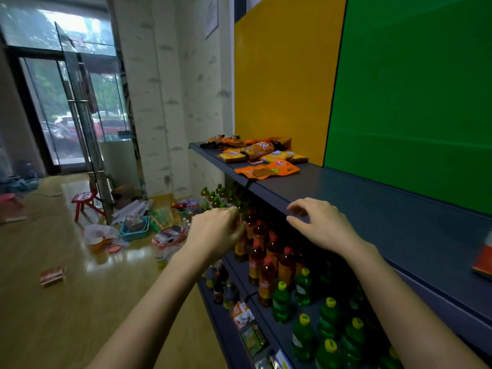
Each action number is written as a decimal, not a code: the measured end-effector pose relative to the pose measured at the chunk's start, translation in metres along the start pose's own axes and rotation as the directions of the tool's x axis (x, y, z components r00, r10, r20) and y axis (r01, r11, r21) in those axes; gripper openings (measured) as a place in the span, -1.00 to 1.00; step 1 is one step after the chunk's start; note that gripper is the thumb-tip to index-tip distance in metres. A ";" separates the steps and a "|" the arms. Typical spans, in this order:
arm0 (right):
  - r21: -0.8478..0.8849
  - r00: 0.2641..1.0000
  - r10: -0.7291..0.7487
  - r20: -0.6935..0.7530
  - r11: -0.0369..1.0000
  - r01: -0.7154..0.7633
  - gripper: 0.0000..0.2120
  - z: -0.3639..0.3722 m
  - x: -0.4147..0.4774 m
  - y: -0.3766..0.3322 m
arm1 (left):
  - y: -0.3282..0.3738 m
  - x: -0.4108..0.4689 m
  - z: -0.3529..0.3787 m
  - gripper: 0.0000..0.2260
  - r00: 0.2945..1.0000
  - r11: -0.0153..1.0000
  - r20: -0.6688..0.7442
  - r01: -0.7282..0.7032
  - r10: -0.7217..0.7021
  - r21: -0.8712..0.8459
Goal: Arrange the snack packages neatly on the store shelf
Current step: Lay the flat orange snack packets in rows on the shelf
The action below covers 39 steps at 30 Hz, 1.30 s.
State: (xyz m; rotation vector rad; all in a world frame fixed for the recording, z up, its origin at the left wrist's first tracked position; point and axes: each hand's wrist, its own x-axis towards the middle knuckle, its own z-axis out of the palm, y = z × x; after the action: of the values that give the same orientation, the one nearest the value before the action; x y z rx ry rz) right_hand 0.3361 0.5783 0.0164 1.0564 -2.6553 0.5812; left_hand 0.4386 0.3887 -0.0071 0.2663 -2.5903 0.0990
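- Hovering over the front edge of the grey shelf (pixel 372 209), the right hand (pixel 319 225) has loosely curled fingers, thumb apart, holding nothing.
- The left hand (pixel 215 233) hangs just left of it, fingers curled out of sight; I cannot tell whether it grips anything.
- The snack packages (pixel 255 151) lie heaped at the shelf's far left end, well apart from both hands.
- Bottles (pixel 266 262) stand on the lower shelf.

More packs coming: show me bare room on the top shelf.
Bare: top shelf from the flat orange pouch to the pack at the right edge, below the green panel. Crowded: the snack pile by the yellow panel.
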 end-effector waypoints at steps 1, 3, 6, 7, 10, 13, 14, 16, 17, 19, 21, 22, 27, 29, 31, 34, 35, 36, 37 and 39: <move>0.002 1.000 0.016 -0.013 1.000 -0.015 -0.67 0.009 0.017 -0.004 | -0.016 0.011 0.008 -0.71 1.000 1.000 -0.003 -0.011 0.011 -0.004; 0.015 0.998 0.059 -0.032 0.998 -0.059 -0.67 0.024 0.050 -0.011 | -0.048 0.034 0.022 -0.70 0.999 0.999 0.006 -0.041 0.041 -0.021; 0.029 0.990 0.136 -0.044 0.990 -0.135 -0.68 0.043 0.097 -0.023 | -0.098 0.069 0.039 -0.69 0.994 0.994 0.034 -0.100 0.101 -0.032; 0.042 0.985 0.164 -0.057 0.986 -0.162 -0.69 0.048 0.111 -0.026 | -0.113 0.081 0.045 -0.69 0.991 0.992 0.035 -0.126 0.127 -0.032; 0.082 0.964 0.247 -0.099 0.968 -0.239 -0.70 0.064 0.147 -0.032 | -0.150 0.114 0.061 -0.69 0.980 0.979 0.011 -0.198 0.198 -0.049; 0.058 0.940 0.325 -0.105 0.945 -0.321 -0.68 0.079 0.181 -0.034 | -0.178 0.144 0.077 -0.71 0.975 0.970 -0.002 -0.220 0.221 -0.099; 0.048 0.929 0.355 -0.107 0.935 -0.352 -0.67 0.083 0.191 -0.034 | -0.186 0.154 0.082 -0.71 0.975 0.969 -0.002 -0.222 0.224 -0.110; 0.031 0.904 0.412 -0.110 0.911 -0.411 -0.66 0.091 0.210 -0.032 | -0.201 0.174 0.095 -0.71 0.974 0.966 -0.008 -0.226 0.227 -0.127; 0.027 0.892 0.438 -0.113 0.899 -0.438 -0.65 0.094 0.219 -0.030 | -0.208 0.184 0.102 -0.71 0.973 0.964 -0.013 -0.229 0.229 -0.138; 0.045 0.859 0.496 -0.129 0.868 -0.494 -0.64 0.099 0.235 -0.025 | -0.218 0.205 0.116 -0.71 0.972 0.956 -0.032 -0.233 0.231 -0.179; 0.079 0.816 0.557 -0.153 0.830 -0.552 -0.63 0.104 0.250 -0.017 | -0.225 0.228 0.131 -0.72 0.970 0.944 -0.053 -0.242 0.236 -0.223; 0.087 0.791 0.591 -0.159 0.806 -0.585 -0.61 0.106 0.257 -0.013 | -0.228 0.239 0.138 -0.72 0.968 0.937 -0.061 -0.253 0.245 -0.240; 0.051 0.651 0.741 -0.164 0.666 -0.744 -0.53 0.121 0.284 0.006 | -0.240 0.307 0.171 -0.74 0.945 0.883 -0.088 -0.326 0.315 -0.338; 0.042 0.583 0.788 -0.199 0.601 -0.798 -0.50 0.126 0.292 0.010 | -0.245 0.333 0.180 -0.76 0.932 0.860 -0.109 -0.361 0.345 -0.360; 0.040 0.541 0.809 -0.230 0.564 -0.825 -0.47 0.133 0.300 0.014 | -0.251 0.357 0.188 -0.77 0.921 0.838 -0.148 -0.389 0.360 -0.383; 0.046 0.517 0.818 -0.254 0.544 -0.838 -0.46 0.140 0.316 0.018 | -0.252 0.388 0.204 -0.78 0.906 0.788 -0.180 -0.423 0.384 -0.447; 0.042 0.514 0.820 -0.253 0.540 -0.840 -0.44 0.142 0.322 0.018 | -0.250 0.397 0.210 -0.79 0.901 0.769 -0.175 -0.430 0.396 -0.473; 0.041 0.506 0.826 -0.248 0.531 -0.846 -0.41 0.144 0.327 0.018 | -0.248 0.405 0.218 -0.79 0.896 0.749 -0.167 -0.436 0.411 -0.499; 0.036 0.491 0.835 -0.247 0.514 -0.857 -0.38 0.145 0.332 0.017 | -0.246 0.412 0.225 -0.79 0.890 0.730 -0.159 -0.443 0.427 -0.520; -0.014 0.455 0.856 -0.245 0.466 -0.885 -0.35 0.147 0.344 0.014 | -0.244 0.426 0.237 -0.78 0.881 0.708 -0.147 -0.451 0.449 -0.544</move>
State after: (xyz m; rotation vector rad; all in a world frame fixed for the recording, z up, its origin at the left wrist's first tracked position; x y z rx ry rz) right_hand 0.0713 0.3142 -0.0002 -0.5436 -2.8061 0.5868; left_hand 0.0132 0.0488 0.0134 -0.5950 -2.4837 -0.4964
